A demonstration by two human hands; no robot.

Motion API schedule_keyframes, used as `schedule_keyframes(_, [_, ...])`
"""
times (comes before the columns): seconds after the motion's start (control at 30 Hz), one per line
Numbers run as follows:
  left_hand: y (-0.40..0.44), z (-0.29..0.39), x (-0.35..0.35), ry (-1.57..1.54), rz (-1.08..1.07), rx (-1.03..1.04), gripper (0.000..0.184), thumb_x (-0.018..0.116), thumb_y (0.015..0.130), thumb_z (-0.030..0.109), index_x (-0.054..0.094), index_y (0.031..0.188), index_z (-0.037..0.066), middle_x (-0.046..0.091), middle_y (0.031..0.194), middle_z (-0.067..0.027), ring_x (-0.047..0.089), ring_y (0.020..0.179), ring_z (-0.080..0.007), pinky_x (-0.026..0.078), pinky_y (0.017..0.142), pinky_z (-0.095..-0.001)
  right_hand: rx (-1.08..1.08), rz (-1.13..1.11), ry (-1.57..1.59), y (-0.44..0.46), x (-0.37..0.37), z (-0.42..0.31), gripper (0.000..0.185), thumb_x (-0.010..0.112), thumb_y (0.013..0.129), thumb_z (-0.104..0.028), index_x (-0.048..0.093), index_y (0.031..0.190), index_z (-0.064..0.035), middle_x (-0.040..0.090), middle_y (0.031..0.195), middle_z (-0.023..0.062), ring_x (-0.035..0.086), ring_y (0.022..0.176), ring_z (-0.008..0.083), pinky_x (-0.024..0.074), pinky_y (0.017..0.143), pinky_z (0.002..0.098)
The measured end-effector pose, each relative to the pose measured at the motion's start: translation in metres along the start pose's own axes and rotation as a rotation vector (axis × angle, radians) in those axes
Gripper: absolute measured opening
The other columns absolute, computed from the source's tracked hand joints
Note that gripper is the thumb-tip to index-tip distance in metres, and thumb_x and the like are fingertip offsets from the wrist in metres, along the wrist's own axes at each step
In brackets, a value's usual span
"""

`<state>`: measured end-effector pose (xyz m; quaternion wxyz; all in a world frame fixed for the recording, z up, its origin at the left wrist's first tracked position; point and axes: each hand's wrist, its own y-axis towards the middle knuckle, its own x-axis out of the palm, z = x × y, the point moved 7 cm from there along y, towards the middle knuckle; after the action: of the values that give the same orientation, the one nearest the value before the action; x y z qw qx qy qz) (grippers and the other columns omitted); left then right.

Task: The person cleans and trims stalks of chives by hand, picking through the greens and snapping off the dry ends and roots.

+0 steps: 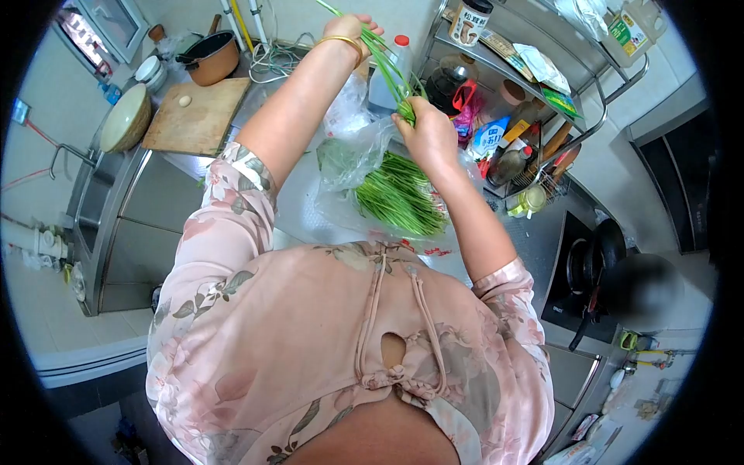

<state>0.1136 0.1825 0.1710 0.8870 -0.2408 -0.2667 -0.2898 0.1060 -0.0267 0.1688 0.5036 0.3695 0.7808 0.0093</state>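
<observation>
A bunch of long thin green stalks, like chives (385, 63), stretches between my two hands above the counter. My left hand (349, 29), with a gold bangle at the wrist, is closed around the upper part of the bunch; some of its fingers are out of sight. Lower down, my right hand (428, 133) grips the other end in a fist, with green ends showing by the thumb. Below my hands, a thick pile of the same chives (403, 198) lies in an opened clear plastic bag (341, 174), close to my body.
At left are a wooden cutting board (194, 120) with a small pale round item, a brown pot (213, 60), a large bowl (126, 118) and a sink (93, 194). A metal rack (597, 124) with jars and packets stands right, near a stove with a black pan (604, 240).
</observation>
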Motion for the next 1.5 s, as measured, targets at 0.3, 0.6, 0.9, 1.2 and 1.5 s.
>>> schedule_keyframes(0.3, [0.001, -0.002, 0.005, -0.037, -0.013, 0.007, 0.027, 0.03, 0.09, 0.01, 0.038, 0.111, -0.004, 0.043, 0.116, -0.0216, 0.047, 0.107, -0.0352, 0.027, 0.095, -0.0596, 0.013, 0.045, -0.004, 0.022, 0.016, 0.017, 0.024, 0.063, 0.072, -0.023, 0.06, 0.086, -0.0039, 0.06, 0.075, 0.0163, 0.059, 0.071, 0.0304, 0.0438, 0.061, 0.0392])
schedule_keyframes(0.6, [0.01, -0.003, -0.001, -0.022, -0.029, -0.021, 0.025, 0.032, 0.09, 0.012, 0.039, 0.11, -0.001, 0.043, 0.116, -0.0185, 0.048, 0.107, -0.0339, 0.028, 0.093, -0.0609, 0.37, -0.134, 0.922, 0.02, 0.054, 0.044, 0.012, 0.06, 0.072, -0.015, 0.059, 0.073, -0.0029, 0.052, 0.065, -0.0028, 0.042, 0.055, 0.005, 0.0328, 0.05, 0.0207])
schedule_keyframes(0.9, [-0.008, 0.003, 0.011, 0.094, -0.13, 0.04, 0.026, 0.033, 0.092, 0.017, 0.041, 0.109, -0.001, 0.043, 0.12, -0.0176, 0.047, 0.109, -0.0323, 0.031, 0.092, -0.0606, 0.444, -0.606, 0.695, -0.016, 0.097, 0.05, 0.027, 0.059, 0.069, -0.015, 0.06, 0.089, 0.0033, 0.06, 0.08, 0.0064, 0.054, 0.071, 0.0152, 0.0425, 0.064, 0.0284])
schedule_keyframes(1.2, [-0.015, 0.024, 0.002, 0.03, -0.184, 0.01, 0.029, 0.03, 0.093, 0.018, 0.036, 0.114, -0.002, 0.036, 0.125, -0.0183, 0.044, 0.113, -0.0331, 0.031, 0.092, -0.0615, 0.291, -0.838, 1.231, -0.079, 0.01, 0.038, 0.015, 0.056, 0.073, -0.02, 0.049, 0.068, -0.0073, 0.045, 0.066, 0.0019, 0.042, 0.059, 0.0093, 0.0317, 0.049, 0.0213])
schedule_keyframes(1.5, [-0.011, 0.037, 0.005, -0.004, -0.278, 0.007, 0.033, 0.027, 0.094, 0.019, 0.031, 0.119, -0.003, 0.032, 0.13, -0.0185, 0.041, 0.116, -0.0335, 0.031, 0.093, -0.0614, 0.162, -0.357, 1.834, -0.059, -0.064, 0.112, 0.021, 0.051, 0.08, -0.024, 0.038, 0.068, -0.0117, 0.035, 0.063, -0.0008, 0.034, 0.054, 0.0099, 0.0312, 0.049, 0.0229])
